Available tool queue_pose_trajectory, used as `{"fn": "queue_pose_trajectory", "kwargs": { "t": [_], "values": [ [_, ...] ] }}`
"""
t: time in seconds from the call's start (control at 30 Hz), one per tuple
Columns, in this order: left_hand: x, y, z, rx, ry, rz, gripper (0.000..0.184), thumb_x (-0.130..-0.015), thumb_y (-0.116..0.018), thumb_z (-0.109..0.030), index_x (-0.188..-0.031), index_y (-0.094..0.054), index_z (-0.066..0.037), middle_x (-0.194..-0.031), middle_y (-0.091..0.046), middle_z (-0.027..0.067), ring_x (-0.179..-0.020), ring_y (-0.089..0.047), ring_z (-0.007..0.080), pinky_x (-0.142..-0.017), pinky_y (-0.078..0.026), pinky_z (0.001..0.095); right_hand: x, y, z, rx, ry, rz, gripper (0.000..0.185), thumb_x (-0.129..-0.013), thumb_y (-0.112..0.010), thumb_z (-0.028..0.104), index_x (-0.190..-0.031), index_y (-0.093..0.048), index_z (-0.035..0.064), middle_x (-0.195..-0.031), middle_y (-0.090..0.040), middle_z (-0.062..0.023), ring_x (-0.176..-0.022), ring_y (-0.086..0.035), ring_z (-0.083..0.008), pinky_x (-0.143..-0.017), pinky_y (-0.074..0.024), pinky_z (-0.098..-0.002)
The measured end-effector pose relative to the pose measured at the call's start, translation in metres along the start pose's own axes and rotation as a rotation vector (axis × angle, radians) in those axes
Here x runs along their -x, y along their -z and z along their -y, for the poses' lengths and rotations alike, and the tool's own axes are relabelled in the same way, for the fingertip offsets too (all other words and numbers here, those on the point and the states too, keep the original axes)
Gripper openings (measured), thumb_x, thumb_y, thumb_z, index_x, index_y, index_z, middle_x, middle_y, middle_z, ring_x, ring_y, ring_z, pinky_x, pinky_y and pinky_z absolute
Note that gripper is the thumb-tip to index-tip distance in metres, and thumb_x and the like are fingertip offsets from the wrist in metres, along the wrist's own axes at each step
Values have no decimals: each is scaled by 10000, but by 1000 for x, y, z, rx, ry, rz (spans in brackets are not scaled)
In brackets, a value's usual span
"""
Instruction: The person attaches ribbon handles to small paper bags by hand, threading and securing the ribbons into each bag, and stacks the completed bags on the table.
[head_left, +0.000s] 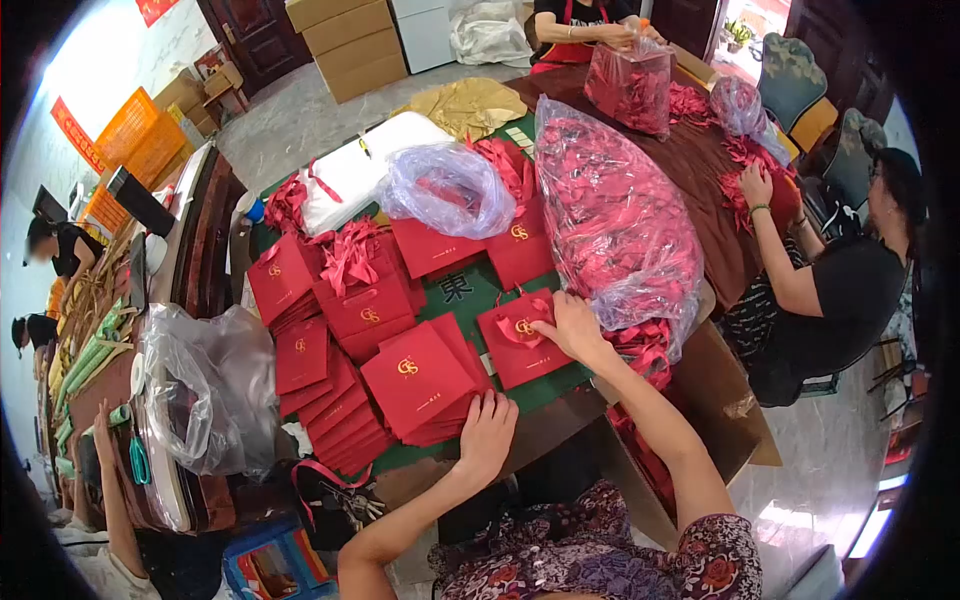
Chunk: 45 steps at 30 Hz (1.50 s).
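Observation:
My left hand rests at the lower right corner of a stack of flat red gift bags with gold lettering, its fingers stretched out. My right hand grips the right edge of a single red gift bag, thumb across its front. That bag lies flat on the green table top, a red ribbon at its upper edge. Past my right hand stands a big clear plastic sack full of red ribbons. More red bags are fanned in piles to the left.
A cardboard box stands open below the table's right edge. Crumpled clear plastic lies at left, and a purple plastic bag sits on the far piles. One person sits at right; another works at the far end.

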<state>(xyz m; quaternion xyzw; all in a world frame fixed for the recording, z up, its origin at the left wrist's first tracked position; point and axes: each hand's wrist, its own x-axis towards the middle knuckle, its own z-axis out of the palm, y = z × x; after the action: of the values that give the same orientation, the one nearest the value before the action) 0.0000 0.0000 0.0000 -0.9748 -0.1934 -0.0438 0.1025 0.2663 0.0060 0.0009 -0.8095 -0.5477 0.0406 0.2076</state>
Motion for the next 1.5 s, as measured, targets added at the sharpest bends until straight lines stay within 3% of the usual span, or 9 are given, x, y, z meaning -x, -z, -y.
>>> {"fn": "queue_pose_trajectory", "kwargs": {
  "t": [0.5, 0.67, 0.77, 1.03, 1.07, 1.3, 1.37, 1.43, 1.5],
  "values": [
    [-4, -2, 10, 167, 154, 23, 329, -828, -612, -125, -1151, -601, -65, -1184, -598, 99, -1209, -539, 292, -1040, -413, 415, 20, 19, 3, 26, 77, 11, 567, -749, -830, 361, -1027, -492, 1, -975, -626, -229, -941, -603, -405, -855, -472, -487],
    [-20, 39, 2, 818, 259, -279, 440, -847, -681, -72, -1256, -542, 8, -1221, -578, 190, -1200, -522, 385, -1043, -416, 482, 72, 33, 20, 1, 110, -124, 611, -710, -845, 384, -1088, -540, 13, -959, -627, -186, -927, -586, -366, -856, -428, -452],
    [-48, 43, 5, 707, 381, -384, 522, -873, -665, -90, -1336, -465, 45, -1255, -557, 247, -1197, -517, 418, -1054, -408, 491, 98, 27, 14, -43, 50, -101, 649, -693, -866, 358, -1125, -533, 6, -977, -631, -181, -942, -588, -370, -855, -433, -458],
    [-65, 12, -9, 663, 423, -10, 707, -813, -743, -147, -1403, -397, 31, -1230, -584, 228, -1084, -546, 386, -908, -452, 471, 85, 48, 13, -123, 120, -263, 525, -804, -788, 300, -1189, -560, 26, -1013, -620, -160, -948, -584, -380, -814, -474, -451],
    [-64, 10, -9, 691, 438, -71, 700, -809, -747, -153, -1392, -406, 30, -1237, -585, 215, -1067, -550, 379, -900, -446, 474, 76, 50, 15, -136, 105, -240, 307, -877, -705, 281, -1028, -625, 26, -997, -634, -169, -927, -610, -360, -783, -510, -447],
    [-64, 0, -16, 965, 656, -258, 600, -841, -733, -157, -1357, -456, -22, -1028, -695, 122, -1027, -583, 325, -919, -422, 470, 24, 10, 0, -173, 18, 271, 260, -839, -710, 324, -865, -694, 66, -818, -711, -136, -760, -688, -350, -664, -530, -481],
    [-65, -23, -15, 1177, 698, -332, 510, -855, -719, -134, -1308, -504, -39, -935, -712, 106, -1010, -603, 309, -905, -447, 460, 24, 15, 2, -302, 7, 256, 223, -841, -697, 302, -821, -714, 80, -817, -719, -129, -779, -695, -331, -671, -529, -470],
    [-66, -26, -15, 1259, 672, -338, 380, -864, -685, -4, -1216, -540, -8, -916, -706, 138, -776, -688, 216, -697, -553, 320, 28, 12, -4, -466, -24, 167, 270, -832, -713, 333, -771, -722, 71, -781, -711, -133, -765, -693, -337, -665, -525, -462],
    [-66, -23, -14, 1244, 670, -324, 374, -864, -679, -1, -1211, -540, -2, -928, -689, 146, -809, -681, 239, -714, -551, 337, 33, 15, -6, -429, -17, 145, 294, -829, -719, 347, -739, -716, 67, -763, -706, -137, -751, -692, -340, -657, -523, -463]
  ]
}}
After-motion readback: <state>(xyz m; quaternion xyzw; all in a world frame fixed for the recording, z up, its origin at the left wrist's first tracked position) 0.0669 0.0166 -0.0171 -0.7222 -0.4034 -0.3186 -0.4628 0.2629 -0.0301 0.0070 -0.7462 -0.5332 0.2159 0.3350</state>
